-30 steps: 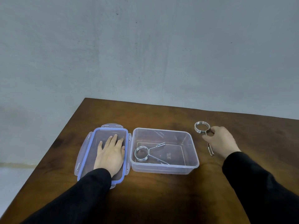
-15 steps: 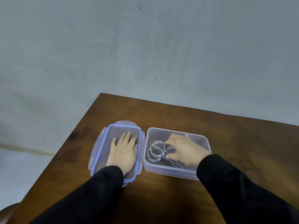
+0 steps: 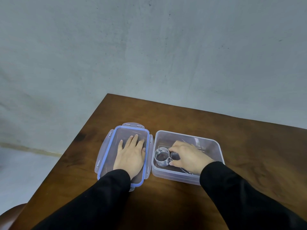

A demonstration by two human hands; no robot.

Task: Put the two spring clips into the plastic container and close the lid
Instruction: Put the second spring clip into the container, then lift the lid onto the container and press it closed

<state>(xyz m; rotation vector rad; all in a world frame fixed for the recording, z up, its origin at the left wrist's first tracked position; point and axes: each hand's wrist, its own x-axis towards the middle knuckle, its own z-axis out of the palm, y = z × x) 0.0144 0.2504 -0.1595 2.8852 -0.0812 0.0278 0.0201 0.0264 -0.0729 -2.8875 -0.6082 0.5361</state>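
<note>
A clear plastic container (image 3: 214, 144) stands open on the brown table. Its blue-rimmed lid (image 3: 114, 131) lies flat to its left. My left hand (image 3: 131, 155) rests palm down on the lid, fingers spread. My right hand (image 3: 187, 156) is inside the container, fingers pinched on the handles of a metal spring clip (image 3: 162, 156), whose coil sits at the container's left end. The coils of the two clips look stacked there; the other clip's legs (image 3: 186, 171) poke out under my wrist.
The wooden table (image 3: 249, 146) has its left edge and far corner close to the lid. A grey wall stands behind. A rounded brown object (image 3: 10, 211) shows at the bottom left, below the table.
My right hand carried the second clip from the table's right side into the container and has lowered it onto the first clip. My left hand stayed on the lid. The view shifted left.
</note>
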